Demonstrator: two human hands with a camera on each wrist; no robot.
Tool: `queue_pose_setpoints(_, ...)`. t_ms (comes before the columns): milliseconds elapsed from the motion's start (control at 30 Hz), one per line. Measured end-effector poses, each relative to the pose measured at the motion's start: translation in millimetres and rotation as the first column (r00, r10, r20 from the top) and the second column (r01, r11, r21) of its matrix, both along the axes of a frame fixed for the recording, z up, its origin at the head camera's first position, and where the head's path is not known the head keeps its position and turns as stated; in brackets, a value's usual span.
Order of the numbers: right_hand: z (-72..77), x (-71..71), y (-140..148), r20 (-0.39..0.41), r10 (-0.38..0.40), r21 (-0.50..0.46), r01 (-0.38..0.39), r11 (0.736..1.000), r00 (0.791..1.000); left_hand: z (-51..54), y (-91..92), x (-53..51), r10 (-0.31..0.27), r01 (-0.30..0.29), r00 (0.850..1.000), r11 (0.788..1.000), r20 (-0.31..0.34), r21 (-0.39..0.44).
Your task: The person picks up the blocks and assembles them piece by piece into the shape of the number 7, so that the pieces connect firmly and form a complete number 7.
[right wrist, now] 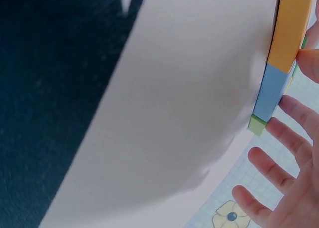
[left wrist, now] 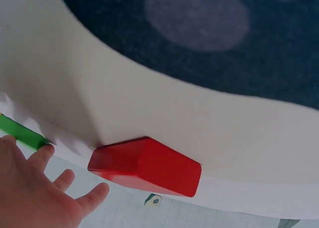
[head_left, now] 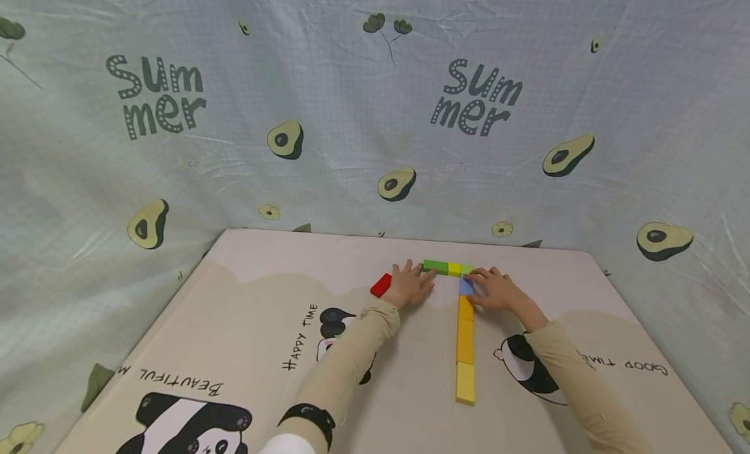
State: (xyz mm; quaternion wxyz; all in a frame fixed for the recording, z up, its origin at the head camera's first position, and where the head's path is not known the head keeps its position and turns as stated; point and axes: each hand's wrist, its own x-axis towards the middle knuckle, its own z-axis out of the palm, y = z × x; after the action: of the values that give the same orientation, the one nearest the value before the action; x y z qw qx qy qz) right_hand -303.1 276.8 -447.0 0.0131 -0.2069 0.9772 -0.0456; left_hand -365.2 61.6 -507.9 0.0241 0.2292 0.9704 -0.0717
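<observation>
Toy blocks lie in a T shape on the table. Its crossbar has a green block (head_left: 435, 266), a small yellow block (head_left: 454, 269) and a light green block (head_left: 467, 269). Down the stem run a blue block (head_left: 465, 286), orange blocks (head_left: 465, 342) and a pale yellow block (head_left: 465, 383). My left hand (head_left: 410, 287) spreads its fingers at the green block, one fingertip touching it. My right hand (head_left: 497, 292) touches the stem's right side with straight fingers, the thumb by an orange block (right wrist: 289, 29) and fingertips at the blue block (right wrist: 269, 93) and light green block (right wrist: 257, 125).
A red block (left wrist: 167, 171) lies apart, left of the left hand. The table cover (head_left: 404, 389) carries panda prints and lettering. Behind the table's far edge hangs a curtain (head_left: 328, 83) with avocado prints.
</observation>
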Motion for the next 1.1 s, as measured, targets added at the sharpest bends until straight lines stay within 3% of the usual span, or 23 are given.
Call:
queue_pose_setpoints(200, -0.7, -0.8, 1, -0.001, 0.003, 0.009, -0.003, 1.0, 1.0, 32.3, -10.2, 19.3, -0.04, 0.039, 0.999, 0.999, 0.015, 0.016)
queue_pose_setpoints(233, -0.6, -0.5, 1, 0.0, 0.002, 0.009, -0.002, 1.0, 1.0, 45.6, -12.2, 27.6, -0.038, 0.038, 0.999, 0.999, 0.037, -0.002)
queue_pose_setpoints(367, -0.4, 0.0, 0, 0.0, 0.0, 0.003, 0.0, 1.0, 1.0, 60.8, -22.0, 38.5, -0.087, 0.087, 0.996, 0.996, 0.009, 0.016)
queue_pose_setpoints(533, -1.1, -0.5, 0, -0.002, 0.004, -0.008, -0.004, 1.0, 1.0, 63.0, -31.3, 40.3, -0.151, 0.152, 0.988, 0.988, -0.015, 0.042)
queue_pose_setpoints(667, -1.5, 0.1, -1, -0.005, 0.006, -0.006, -0.006, 1.0, 1.0, 64.1, -37.9, 41.3, -0.188, 0.189, 0.982, 0.982, -0.027, 0.018)
queue_pose_setpoints(800, -0.6, 0.9, -1, -0.012, 0.01, 0.002, -0.01, 1.0, 1.0, 69.7, -46.4, 47.6, -0.226, 0.226, 0.973, 0.974, -0.043, 0.015)
queue_pose_setpoints(1100, -1.0, 0.8, -1, -0.017, 0.008, 0.004, -0.008, 1.0, 1.0, 77.6, -74.6, 63.6, -0.333, 0.342, 0.934, 0.938, -0.132, 0.051)
